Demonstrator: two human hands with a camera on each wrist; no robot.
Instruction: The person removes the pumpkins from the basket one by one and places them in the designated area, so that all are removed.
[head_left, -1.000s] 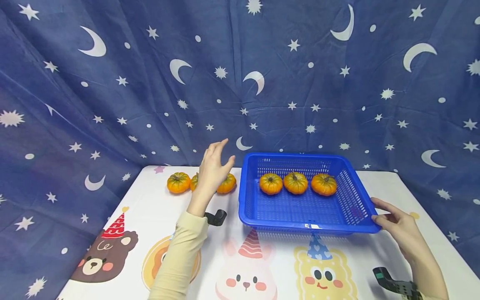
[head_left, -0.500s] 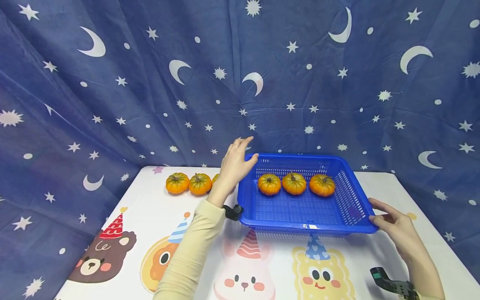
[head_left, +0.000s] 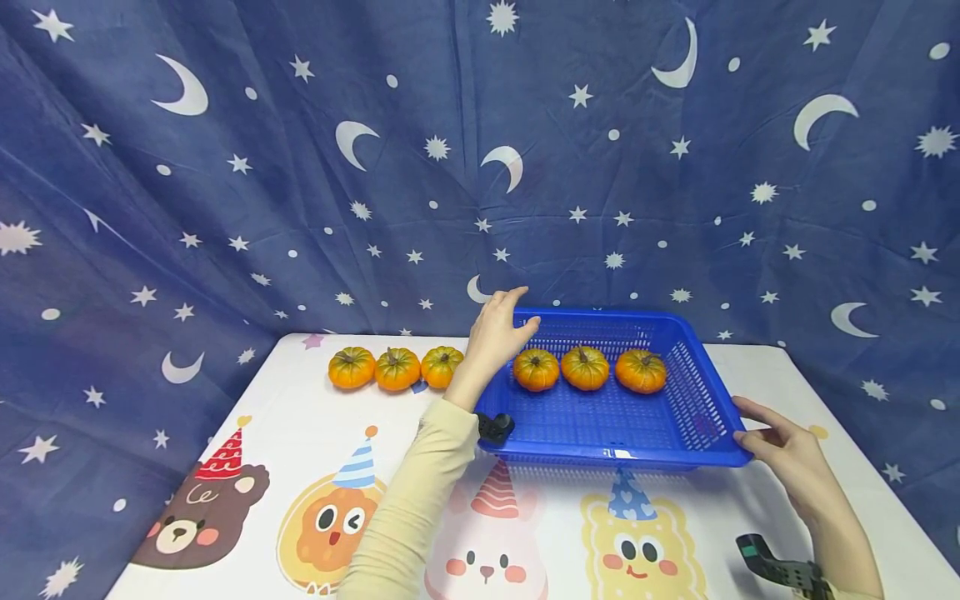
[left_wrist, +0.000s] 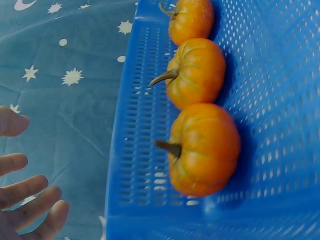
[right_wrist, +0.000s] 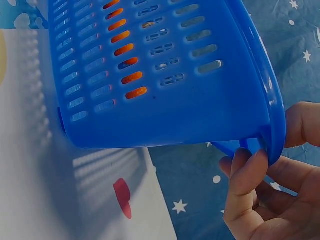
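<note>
The blue basket sits on the right half of the tabletop, its long axis running left to right. The right hand holds its near right corner, fingers and thumb closed round the rim. The left hand is the one nearer the basket's left end: it hangs over the far left part of the rim, and the basket's interior spreads to its right. Its fingers are loosely spread with nothing in them, and the left wrist view shows them apart from the rim.

Three pumpkins in the basket form a left-to-right row toward the far wall, the leftmost nearest the left hand. Three more pumpkins on the left stand in line outside the basket, left of that hand.
</note>
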